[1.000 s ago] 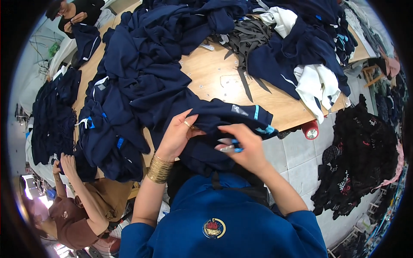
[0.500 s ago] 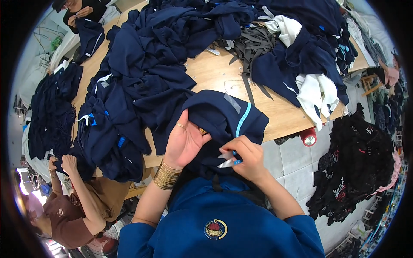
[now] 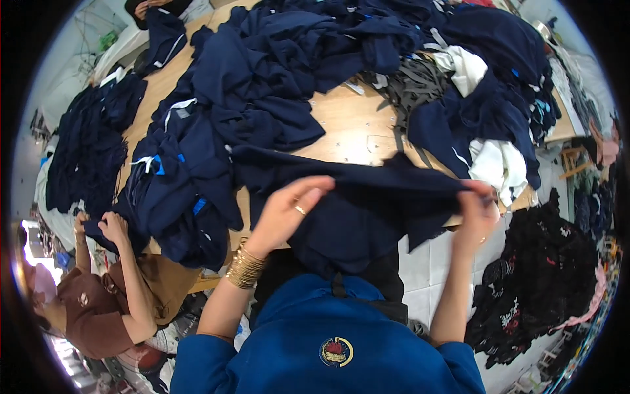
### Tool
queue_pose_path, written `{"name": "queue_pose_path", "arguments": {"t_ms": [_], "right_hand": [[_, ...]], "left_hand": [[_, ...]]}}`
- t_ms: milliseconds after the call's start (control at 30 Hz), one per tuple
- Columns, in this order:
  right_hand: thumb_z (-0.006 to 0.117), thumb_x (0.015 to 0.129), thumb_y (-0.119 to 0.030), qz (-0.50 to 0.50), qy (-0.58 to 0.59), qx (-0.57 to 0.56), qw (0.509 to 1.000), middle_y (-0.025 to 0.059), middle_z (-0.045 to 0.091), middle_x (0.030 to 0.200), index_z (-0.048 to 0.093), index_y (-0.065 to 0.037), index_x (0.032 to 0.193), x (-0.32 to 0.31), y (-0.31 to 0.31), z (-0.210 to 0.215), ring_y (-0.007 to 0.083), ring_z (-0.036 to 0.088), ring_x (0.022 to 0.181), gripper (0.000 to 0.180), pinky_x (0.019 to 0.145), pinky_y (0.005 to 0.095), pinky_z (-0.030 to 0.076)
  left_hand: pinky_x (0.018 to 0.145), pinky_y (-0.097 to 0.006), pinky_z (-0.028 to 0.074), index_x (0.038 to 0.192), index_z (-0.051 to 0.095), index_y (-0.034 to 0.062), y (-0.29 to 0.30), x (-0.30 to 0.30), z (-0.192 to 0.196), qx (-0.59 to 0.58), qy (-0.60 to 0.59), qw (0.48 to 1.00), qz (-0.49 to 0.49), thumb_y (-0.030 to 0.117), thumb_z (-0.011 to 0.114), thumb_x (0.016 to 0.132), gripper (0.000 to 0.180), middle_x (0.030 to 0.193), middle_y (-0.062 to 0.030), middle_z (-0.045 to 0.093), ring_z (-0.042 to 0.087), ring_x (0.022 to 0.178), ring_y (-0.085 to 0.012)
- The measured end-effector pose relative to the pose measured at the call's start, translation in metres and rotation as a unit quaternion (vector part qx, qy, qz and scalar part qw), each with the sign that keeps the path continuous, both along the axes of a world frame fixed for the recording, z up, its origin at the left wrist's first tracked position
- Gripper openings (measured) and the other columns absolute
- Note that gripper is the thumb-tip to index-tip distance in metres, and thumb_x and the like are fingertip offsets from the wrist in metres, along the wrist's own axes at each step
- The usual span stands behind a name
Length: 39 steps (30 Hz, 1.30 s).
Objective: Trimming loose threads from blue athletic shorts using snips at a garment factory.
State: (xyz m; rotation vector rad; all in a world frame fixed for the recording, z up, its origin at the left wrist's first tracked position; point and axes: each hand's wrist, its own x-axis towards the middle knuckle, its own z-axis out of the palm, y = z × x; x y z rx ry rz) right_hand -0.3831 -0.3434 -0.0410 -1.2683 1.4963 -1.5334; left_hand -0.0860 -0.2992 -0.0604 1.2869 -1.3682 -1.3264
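A navy garment (image 3: 361, 210) is stretched sideways in front of me, its lower part hanging by the table's near edge. My left hand (image 3: 289, 211), with gold bangles at the wrist and a ring, is closed on the cloth's upper edge, thumb and fingers together. At the garment's right end, my right hand (image 3: 474, 213) grips the fabric; motion blurs its fingertips. The small blue-handled thread snips cannot be made out now.
Navy garments (image 3: 256, 85) heap over the wooden table (image 3: 354, 125). Dark grey strips (image 3: 413, 85) and white cloth (image 3: 499, 164) lie at the right. Black lace clothing (image 3: 538, 276) is piled beyond the table's right side. A co-worker in brown (image 3: 98, 315) handles navy cloth at left.
My right hand has moved right and slightly up, drawing the garment out wide. My left hand has turned from palm-up to gripping its edge. The snips and light-blue strip have gone from sight.
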Motion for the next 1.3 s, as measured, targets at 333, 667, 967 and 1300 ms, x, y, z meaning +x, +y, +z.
{"name": "queue_pose_path", "arguments": {"t_ms": [333,667,967,1300], "right_hand": [[0.061,0.086,-0.018,0.027,0.348,0.030,0.937,0.0067,0.064,0.097,0.061,-0.005,0.101,-0.031,-0.010,-0.030,0.0148,0.059,0.091,0.020,0.079,0.0257,0.044],[0.061,0.071,-0.002,0.210,0.419,-0.065,0.881,0.0102,0.054,0.088,0.060,-0.011,0.093,0.095,-0.073,-0.038,0.0320,0.060,0.075,0.024,0.066,0.0385,0.048],[0.068,0.070,-0.006,0.315,0.317,-0.080,0.891,0.0095,0.059,0.103,0.058,-0.007,0.082,0.060,-0.071,-0.042,0.0272,0.061,0.086,0.015,0.076,0.0343,0.048],[0.072,0.061,0.004,0.427,0.269,0.134,0.853,0.0092,0.065,0.098,0.058,-0.001,0.074,-0.037,0.018,0.003,0.0213,0.062,0.090,0.019,0.075,0.0297,0.048]], "left_hand": [[0.083,-0.026,0.046,0.117,0.052,0.0023,0.018,0.060,-0.070,0.034,-0.113,0.974,0.192,0.008,0.056,0.088,0.031,0.106,-0.0110,0.061,0.059,0.096,-0.0152],[0.074,-0.026,0.047,0.107,0.057,0.0012,-0.069,0.007,-0.105,0.064,-0.157,0.976,0.135,0.020,0.068,0.079,0.035,0.088,-0.0100,0.063,0.061,0.083,-0.0173],[0.077,-0.025,0.044,0.084,0.057,0.0060,-0.045,0.017,-0.080,0.117,0.208,0.966,0.098,0.009,0.059,0.076,0.009,0.090,-0.0022,0.059,0.054,0.082,-0.0104],[0.095,-0.035,0.044,0.123,0.045,-0.0022,0.072,-0.009,-0.043,0.360,0.294,0.883,-0.063,0.008,0.058,0.081,0.045,0.120,-0.0149,0.055,0.056,0.108,-0.0228]]}}
